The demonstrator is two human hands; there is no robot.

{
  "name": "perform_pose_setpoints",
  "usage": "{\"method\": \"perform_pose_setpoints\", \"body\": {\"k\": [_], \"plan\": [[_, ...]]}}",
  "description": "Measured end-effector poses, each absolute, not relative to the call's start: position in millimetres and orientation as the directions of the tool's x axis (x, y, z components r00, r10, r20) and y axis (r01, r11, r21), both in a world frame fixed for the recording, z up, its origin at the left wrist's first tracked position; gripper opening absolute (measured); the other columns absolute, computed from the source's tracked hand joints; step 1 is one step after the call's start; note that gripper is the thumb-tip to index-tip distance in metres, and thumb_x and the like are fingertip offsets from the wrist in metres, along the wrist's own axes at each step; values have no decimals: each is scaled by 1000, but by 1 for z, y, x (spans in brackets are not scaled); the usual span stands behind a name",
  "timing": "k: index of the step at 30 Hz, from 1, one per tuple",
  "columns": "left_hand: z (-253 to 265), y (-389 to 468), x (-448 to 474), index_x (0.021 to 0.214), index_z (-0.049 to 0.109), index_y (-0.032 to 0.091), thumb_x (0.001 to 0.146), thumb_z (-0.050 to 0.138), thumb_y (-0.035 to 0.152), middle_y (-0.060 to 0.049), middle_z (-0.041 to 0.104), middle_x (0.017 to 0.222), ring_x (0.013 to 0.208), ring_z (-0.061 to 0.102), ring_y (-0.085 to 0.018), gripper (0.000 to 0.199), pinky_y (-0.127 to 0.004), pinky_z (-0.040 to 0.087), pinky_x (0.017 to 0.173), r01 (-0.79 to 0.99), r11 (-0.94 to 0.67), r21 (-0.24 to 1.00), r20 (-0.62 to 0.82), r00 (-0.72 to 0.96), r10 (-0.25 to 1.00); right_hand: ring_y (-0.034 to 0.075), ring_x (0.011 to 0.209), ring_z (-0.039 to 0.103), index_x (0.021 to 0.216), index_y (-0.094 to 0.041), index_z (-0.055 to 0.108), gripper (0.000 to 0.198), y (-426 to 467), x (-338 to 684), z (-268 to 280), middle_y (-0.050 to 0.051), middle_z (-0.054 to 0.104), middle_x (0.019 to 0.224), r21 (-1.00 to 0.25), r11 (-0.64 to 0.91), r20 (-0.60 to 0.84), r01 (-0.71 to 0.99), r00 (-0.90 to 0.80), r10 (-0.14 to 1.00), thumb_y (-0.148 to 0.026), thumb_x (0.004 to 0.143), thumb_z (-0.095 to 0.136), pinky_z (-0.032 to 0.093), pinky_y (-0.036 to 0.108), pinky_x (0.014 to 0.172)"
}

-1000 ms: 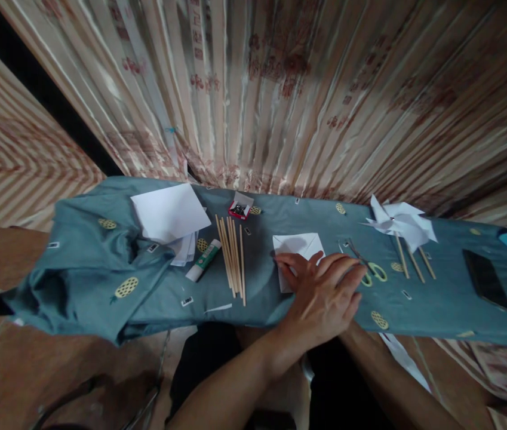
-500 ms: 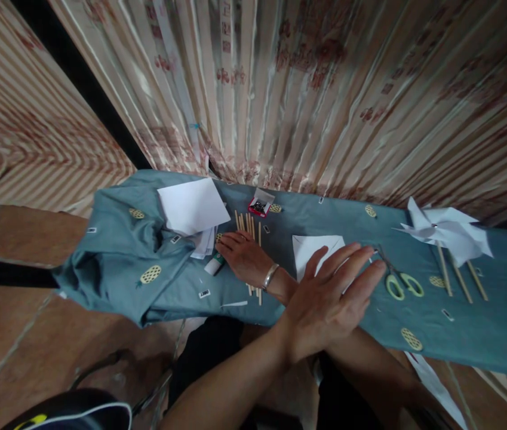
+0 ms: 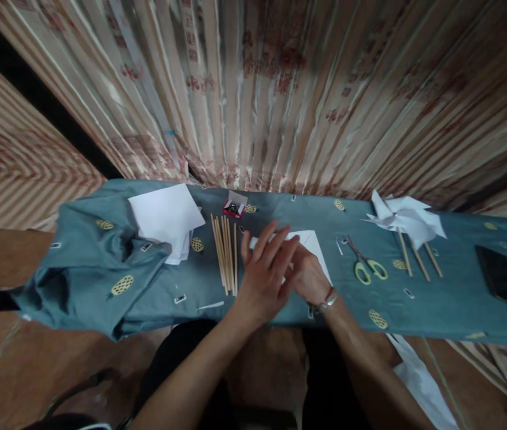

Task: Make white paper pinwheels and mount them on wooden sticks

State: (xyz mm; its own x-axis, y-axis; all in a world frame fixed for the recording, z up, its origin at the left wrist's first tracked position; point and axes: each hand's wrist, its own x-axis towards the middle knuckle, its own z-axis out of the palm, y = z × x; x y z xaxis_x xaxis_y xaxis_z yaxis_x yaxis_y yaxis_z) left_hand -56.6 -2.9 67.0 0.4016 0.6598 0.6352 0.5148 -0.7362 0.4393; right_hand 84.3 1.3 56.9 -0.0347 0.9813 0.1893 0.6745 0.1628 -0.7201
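My two hands meet over the near middle of the cloth-covered table. A glue stick (image 3: 254, 243) shows only its white end, between the thumb and fingers of my left hand (image 3: 260, 278). That hand's fingers are spread and curve in front of the glue stick. Behind them my right hand (image 3: 310, 276), with a bracelet at the wrist, is closed on the glue stick; its fingertips are mostly hidden. Beneath and beyond the hands lies a white paper square (image 3: 318, 248) with crease or cut lines, partly covered.
Thin wooden sticks (image 3: 224, 254) lie left of my hands. An open red box of pins (image 3: 234, 208) and stacked white paper (image 3: 163, 212) are farther left. Rightward are green-handled scissors (image 3: 363, 263), paper pinwheels (image 3: 408, 216) on sticks and a black phone (image 3: 501, 278).
My right hand has picked up the glue stick from beside the sticks and carried it right. My left hand has moved left to meet it, uncrossing my arms. The view has shifted right.
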Motion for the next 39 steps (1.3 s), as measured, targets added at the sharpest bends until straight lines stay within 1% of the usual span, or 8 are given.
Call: {"method": "perform_pose_setpoints", "body": {"k": [3, 6, 9, 14, 22, 25, 30, 39], "plan": [[51, 4, -57, 136, 51, 15, 92, 58, 29, -17, 54, 144, 145, 32, -34, 46, -67, 15, 117, 545, -661, 515, 461, 474, 750, 26, 97, 70, 107, -23, 72, 29, -14, 120, 64, 8, 76, 107, -768, 127, 113, 628, -63, 992, -28, 79, 65, 54, 42, 89], [38, 7, -51, 129, 58, 16, 88, 61, 19, -15, 59, 138, 130, 54, -28, 42, -49, 43, 108, 483, -560, 673, 271, 544, 794, 23, 88, 71, 102, -24, 75, 28, -24, 143, 65, 4, 78, 98, -861, 7, -6, 509, -25, 1000, -34, 75, 73, 54, 38, 84], [33, 4, -42, 120, 65, 17, 88, 61, 18, -10, 70, 118, 101, 69, -20, 32, -35, 55, 90, 379, -425, 822, 170, 549, 818, 20, 80, 70, 93, -24, 76, 28, -28, 158, 59, 1, 78, 89, -961, -110, -108, 254, 23, 994, -34, 68, 82, 55, 31, 76], [37, 0, -28, 115, 69, 22, 85, 66, 25, -3, 76, 99, 77, 68, -16, 30, -27, 55, 71, 322, -214, 922, 35, 480, 876, 14, 72, 69, 98, -23, 76, 35, -33, 159, 51, 0, 78, 84, -927, -262, -278, -270, 22, 960, -30, 65, 86, 55, 24, 68], [31, 3, -31, 117, 69, 16, 83, 67, 30, -6, 77, 100, 77, 69, -17, 37, -28, 55, 71, 286, -61, 956, -70, 427, 902, 10, 62, 68, 74, -20, 76, 29, -28, 161, 46, -1, 76, 73, -830, -215, -349, -515, 178, 920, -38, 58, 91, 59, 18, 64], [29, 17, -50, 121, 66, 16, 85, 64, 31, -7, 76, 106, 88, 71, -20, 39, -33, 57, 80, 377, -179, 909, 39, 351, 935, 9, 58, 68, 68, -20, 71, 30, -23, 172, 46, -3, 74, 65, -776, -168, -393, -608, 258, 883, -40, 59, 91, 60, 20, 65], [16, 40, -74, 113, 68, 18, 88, 55, 22, -9, 73, 112, 106, 66, -26, 28, -46, 54, 95, 638, -501, 585, 273, 427, 862, 10, 56, 69, 69, -19, 68, 34, -21, 181, 41, -3, 73, 62, -771, -179, -426, -611, 287, 858, -42, 60, 90, 61, 21, 63], [20, 31, -70, 122, 61, 19, 92, 53, 19, -12, 56, 141, 134, 48, -31, 31, -58, 39, 110, 711, -623, 326, 353, 520, 778, 8, 56, 69, 73, -19, 72, 32, -19, 177, 33, -4, 74, 63, -779, -244, -444, -578, 234, 865, -36, 56, 93, 60, 19, 67]]}}
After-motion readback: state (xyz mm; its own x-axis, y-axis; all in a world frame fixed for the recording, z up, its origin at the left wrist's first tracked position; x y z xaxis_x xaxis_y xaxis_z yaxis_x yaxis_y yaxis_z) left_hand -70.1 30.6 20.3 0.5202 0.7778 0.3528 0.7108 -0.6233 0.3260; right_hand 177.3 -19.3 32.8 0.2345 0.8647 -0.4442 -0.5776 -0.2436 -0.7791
